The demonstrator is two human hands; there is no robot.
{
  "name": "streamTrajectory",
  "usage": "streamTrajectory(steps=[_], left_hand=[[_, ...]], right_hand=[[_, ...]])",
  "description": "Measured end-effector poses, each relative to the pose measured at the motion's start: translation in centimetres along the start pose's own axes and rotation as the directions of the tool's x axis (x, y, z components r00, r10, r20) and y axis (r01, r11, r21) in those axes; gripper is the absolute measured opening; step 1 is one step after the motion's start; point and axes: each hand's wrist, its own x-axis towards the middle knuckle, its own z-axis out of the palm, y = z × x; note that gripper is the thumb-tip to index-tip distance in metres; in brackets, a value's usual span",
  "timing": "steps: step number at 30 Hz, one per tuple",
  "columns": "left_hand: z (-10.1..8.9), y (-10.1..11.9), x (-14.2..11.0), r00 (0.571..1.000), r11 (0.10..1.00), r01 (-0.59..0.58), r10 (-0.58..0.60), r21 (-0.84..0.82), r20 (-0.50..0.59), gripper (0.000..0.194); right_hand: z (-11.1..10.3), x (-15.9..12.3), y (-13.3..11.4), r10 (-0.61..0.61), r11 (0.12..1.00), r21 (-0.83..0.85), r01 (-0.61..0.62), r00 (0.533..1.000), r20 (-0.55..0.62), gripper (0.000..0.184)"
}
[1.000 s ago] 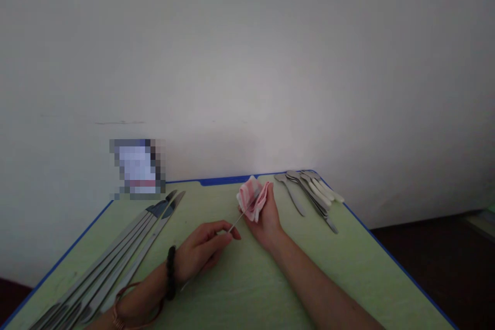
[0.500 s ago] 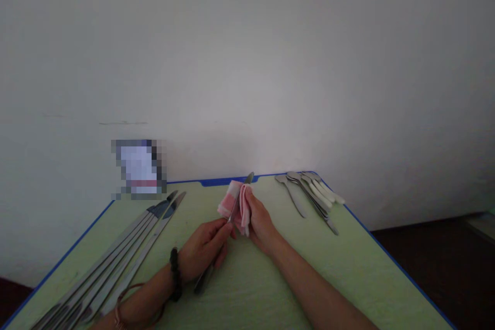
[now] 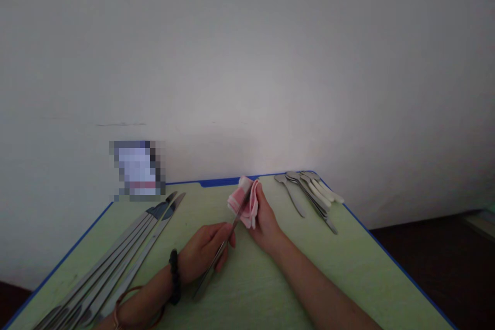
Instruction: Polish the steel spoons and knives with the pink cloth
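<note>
Cloth [image 3: 242, 201] and right hand [image 3: 266, 224] shift slightly to the right and far since half a second ago, and the knife [image 3: 237, 215], whose tip then poked out past the cloth on the far side, now ends within its folds. The left hand [image 3: 207, 247] stays almost where it was, fingers closed around the knife near its middle; the handle end slants out toward the near left. The right hand is curled around the pink-and-white cloth, which is folded about the blade. Knife and cloth are together above the middle of the green table [image 3: 348, 263], between two groups of cutlery.

On the left, long metal knives [image 3: 112, 252] lie side by side, blades toward the far side, their near ends partly behind the left forearm. At the far right lie a single metal utensil [image 3: 294, 197], stacked metal cutlery [image 3: 311, 196] and white-handled pieces [image 3: 323, 191]. A pixelated object [image 3: 137, 167] stands at the far left corner, near the wall [image 3: 247, 62]. The left wrist wears a dark bracelet [image 3: 175, 276].
</note>
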Motion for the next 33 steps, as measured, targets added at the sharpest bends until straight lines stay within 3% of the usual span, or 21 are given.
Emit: streamTrajectory(steps=[9, 21, 27, 33], left_hand=[[0.24, 0.41, -0.07, 0.982, 0.984, -0.098, 0.12, 0.146, -0.147, 0.042], [0.66, 0.72, -0.22, 0.98, 0.993, -0.076, 0.058, -0.089, -0.19, 0.042], [0.68, 0.61, 0.08, 0.962, 0.998, -0.062, 0.053, -0.024, -0.267, 0.04], [0.53, 0.66, 0.15, 0.965, 1.0, -0.014, 0.012, -0.007, -0.264, 0.041]], right_hand=[[-0.07, -0.73, 0.95, 0.021, 0.969, -0.248, 0.015, 0.99, 0.14, 0.036], [0.34, -0.74, 0.38, 0.052, 0.996, -0.072, -0.045, 0.993, 0.103, 0.037], [0.11, -0.81, 0.23, 0.027, 0.997, -0.072, -0.014, 0.983, 0.18, 0.032], [-0.09, -0.77, 0.35, 0.018, 0.992, -0.127, 0.007, 0.981, 0.195, 0.026]])
